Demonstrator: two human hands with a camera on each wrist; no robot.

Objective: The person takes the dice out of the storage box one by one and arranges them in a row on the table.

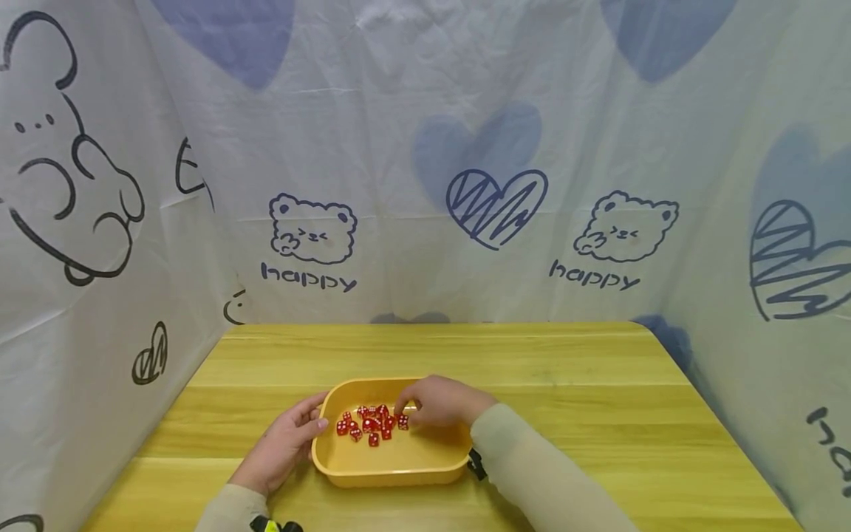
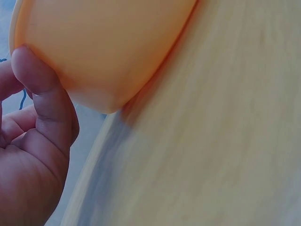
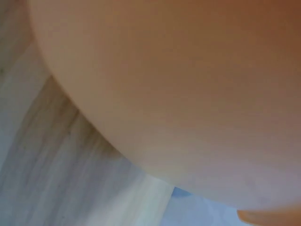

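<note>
A yellow plastic tub (image 1: 392,479) stands on the table with several red dice (image 1: 369,424) with white pips, mostly bunched in its left half. My left hand (image 1: 287,442) grips the tub's left end, thumb at the rim and fingers outside. In the left wrist view, that hand (image 2: 40,127) is at the edge of the tub (image 2: 108,47). Reaching over the right side, my right hand (image 1: 444,401) is inside the tub and pinches a red die (image 1: 403,423) between its fingertips. The tub's wall (image 3: 178,94) fills most of the right wrist view, where no fingers can be made out.
The table (image 1: 565,414) has a yellow wood-grain top. White cloth (image 1: 399,244) printed with hearts, bears and the word "happy" hangs behind it and along both sides.
</note>
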